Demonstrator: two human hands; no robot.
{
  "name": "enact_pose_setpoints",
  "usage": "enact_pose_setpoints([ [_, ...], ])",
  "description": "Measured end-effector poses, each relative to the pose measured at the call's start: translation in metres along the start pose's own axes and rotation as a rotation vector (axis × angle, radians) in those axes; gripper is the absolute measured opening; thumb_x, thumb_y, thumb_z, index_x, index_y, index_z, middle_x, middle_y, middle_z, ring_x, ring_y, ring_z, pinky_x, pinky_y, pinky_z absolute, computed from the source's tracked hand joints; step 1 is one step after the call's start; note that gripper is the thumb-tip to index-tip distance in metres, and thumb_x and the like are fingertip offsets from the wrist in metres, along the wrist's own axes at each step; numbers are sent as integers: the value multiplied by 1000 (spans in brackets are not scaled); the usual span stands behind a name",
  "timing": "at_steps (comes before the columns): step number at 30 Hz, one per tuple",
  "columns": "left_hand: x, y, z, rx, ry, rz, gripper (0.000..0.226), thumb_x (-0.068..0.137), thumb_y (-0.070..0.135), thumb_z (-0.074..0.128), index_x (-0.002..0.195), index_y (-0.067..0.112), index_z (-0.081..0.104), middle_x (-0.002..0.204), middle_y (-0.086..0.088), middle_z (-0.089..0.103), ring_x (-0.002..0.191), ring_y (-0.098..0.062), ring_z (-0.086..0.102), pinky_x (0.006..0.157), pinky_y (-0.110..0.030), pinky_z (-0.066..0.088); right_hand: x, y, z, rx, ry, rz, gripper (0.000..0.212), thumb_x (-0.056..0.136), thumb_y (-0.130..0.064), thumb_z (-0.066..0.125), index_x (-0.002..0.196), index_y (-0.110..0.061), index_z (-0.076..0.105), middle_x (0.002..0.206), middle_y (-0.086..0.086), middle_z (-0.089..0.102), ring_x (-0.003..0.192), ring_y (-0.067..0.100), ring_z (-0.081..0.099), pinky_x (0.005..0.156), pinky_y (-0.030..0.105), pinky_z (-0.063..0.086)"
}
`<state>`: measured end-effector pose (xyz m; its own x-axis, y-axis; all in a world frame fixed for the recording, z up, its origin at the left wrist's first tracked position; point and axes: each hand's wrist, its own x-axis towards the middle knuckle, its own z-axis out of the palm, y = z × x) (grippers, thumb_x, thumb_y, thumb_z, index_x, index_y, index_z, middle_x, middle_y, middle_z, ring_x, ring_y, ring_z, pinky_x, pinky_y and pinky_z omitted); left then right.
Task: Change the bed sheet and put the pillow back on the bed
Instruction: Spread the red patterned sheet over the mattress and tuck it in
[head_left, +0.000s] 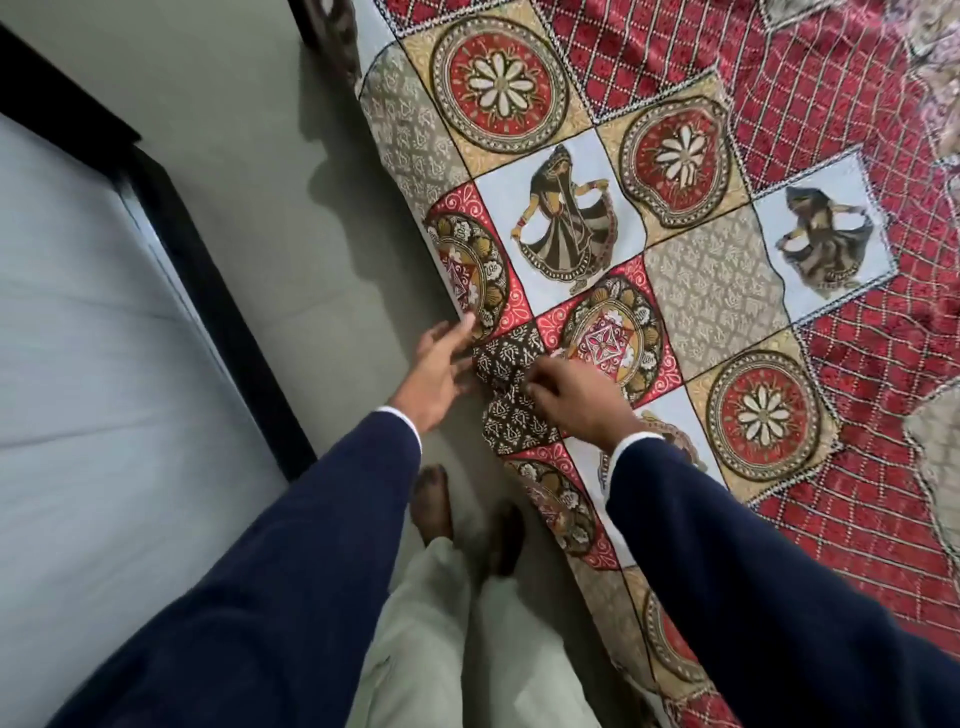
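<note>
Soft and light, the patterned bed sheet (613, 218) should gather easily at its hanging edge, where the right hand (576, 400) pinches it, left hand (441, 369) fingers spread flat alongside.

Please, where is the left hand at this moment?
In the head view, the left hand is at centre, low at the bed's side edge, fingers straight against the patterned bed sheet, just left of the right hand.

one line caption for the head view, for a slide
Both hands, left hand and right hand, work the patterned bed sheet at the bed's edge.
</note>
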<state>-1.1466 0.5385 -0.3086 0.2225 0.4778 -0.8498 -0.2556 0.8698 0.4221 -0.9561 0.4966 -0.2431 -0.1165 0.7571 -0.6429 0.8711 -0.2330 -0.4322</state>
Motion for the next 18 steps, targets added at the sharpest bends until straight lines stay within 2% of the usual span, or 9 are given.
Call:
enact_pose_setpoints([
  [2, 8, 23, 6, 9, -11, 8, 82, 72, 51, 84, 137, 14, 51, 123, -8, 68, 108, -32, 64, 86, -48, 56, 17, -8, -14, 98, 84, -5, 10, 101, -25, 52, 105, -23, 61, 94, -4, 67, 83, 14, 66, 79, 36, 58],
  [4, 12, 33, 14, -23, -11, -15, 76, 75, 38, 86, 135, 9, 51, 113, -9, 71, 91, -25, 69, 71, -39, 58, 33, -16, -26, 203, 179, -7, 12, 99, -24, 56, 110, -21, 59, 102, -2, 66, 90, 15, 66, 82, 38, 59],
  [6, 14, 40, 16, -29, 32, 18, 50, 82, 26, 82, 122, 10, 58, 93, -2, 76, 75, -14, 71, 69, -36, 56, 49, -24, -38, 279, 229, 3, 21, 96, -27, 61, 116, -22, 56, 110, -2, 63, 95, 15, 65, 85, 41, 59],
  [7, 14, 43, 13, 47, 74, 81, 34, 86, 26, 78, 114, 14, 62, 84, 5, 75, 69, -8, 70, 70, -34, 56, 56, -28, -44, 273, 233, 0, 27, 95, -29, 63, 119, -22, 54, 112, -2, 60, 96, 15, 64, 87, 42, 59],
  [8, 14, 47, 8, 155, 134, 172, 26, 89, 31, 75, 110, 20, 65, 83, 9, 75, 70, -5, 69, 74, -34, 56, 62, -34, -49, 238, 219, -5, 31, 94, -32, 64, 121, -22, 52, 113, -2, 58, 97, 15, 63, 88, 43, 58],
  [11, 12, 59, -14, 380, 332, 384, 10, 89, 40, 70, 98, 37, 68, 95, 10, 75, 88, -14, 70, 81, -35, 58, 74, -50, -57, 168, 115, -22, 39, 92, -40, 65, 122, -25, 47, 114, -2, 58, 98, 16, 62, 90, 48, 57],
  [14, 4, 68, -23, 475, 399, 359, 8, 92, 37, 68, 95, 30, 67, 89, 8, 73, 81, -18, 67, 76, -36, 54, 78, -67, -59, 96, 24, -82, 40, 93, -36, 66, 124, -19, 46, 117, 3, 58, 102, 19, 61, 96, 42, 54],
  [16, 0, 65, -21, 515, 427, 318, 12, 93, 36, 68, 97, 25, 68, 89, 4, 74, 82, -20, 68, 76, -38, 55, 77, -76, -58, 122, -56, -148, 32, 95, -26, 65, 120, -17, 47, 111, 2, 56, 99, 18, 59, 96, 38, 54],
  [18, -3, 64, -16, 562, 455, 274, 14, 94, 33, 68, 102, 21, 69, 92, 4, 74, 86, -18, 69, 73, -33, 54, 77, -78, -57, 146, -172, -181, 27, 95, -21, 62, 117, -15, 47, 107, 1, 58, 95, 18, 60, 93, 40, 56],
])
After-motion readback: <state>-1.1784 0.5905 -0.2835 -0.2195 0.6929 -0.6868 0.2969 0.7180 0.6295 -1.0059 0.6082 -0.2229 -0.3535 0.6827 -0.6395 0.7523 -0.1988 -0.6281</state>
